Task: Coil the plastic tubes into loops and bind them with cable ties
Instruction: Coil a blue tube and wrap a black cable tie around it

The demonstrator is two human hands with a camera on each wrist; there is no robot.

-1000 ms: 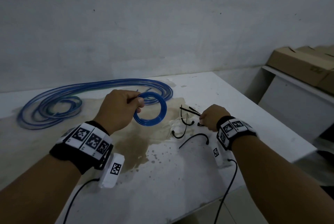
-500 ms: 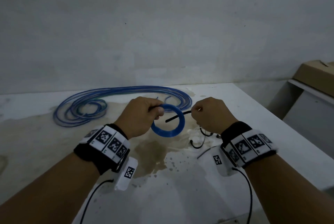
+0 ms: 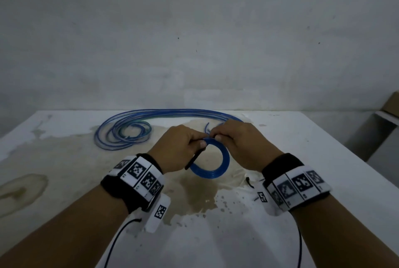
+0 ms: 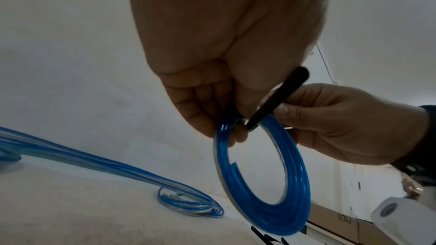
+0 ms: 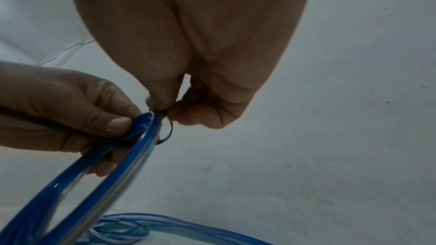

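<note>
A small coil of blue plastic tube [image 3: 218, 170] [image 4: 261, 191] [image 5: 99, 172] hangs above the stained white table [image 3: 64, 159]. My left hand [image 3: 183, 149] [image 4: 224, 74] pinches the coil at its top, thumb over the turns. A black cable tie [image 3: 194, 157] [image 4: 276, 100] [image 5: 168, 129] passes through the coil there, its long tail sticking out toward me. My right hand [image 3: 239, 142] [image 5: 188, 81] pinches the tie's other end just right of the left thumb, where it bends round the tube.
A long loose bundle of blue and clear tubes [image 3: 129, 129] [image 4: 94, 163] lies at the back of the table. Spare black cable ties [image 3: 250, 181] lie under my right wrist. A cardboard box [image 3: 388, 103] sits on a lower shelf at right.
My right hand has brought the cable tie from beside the coil up to its top. The tie now runs through the loop, and both hands meet there.
</note>
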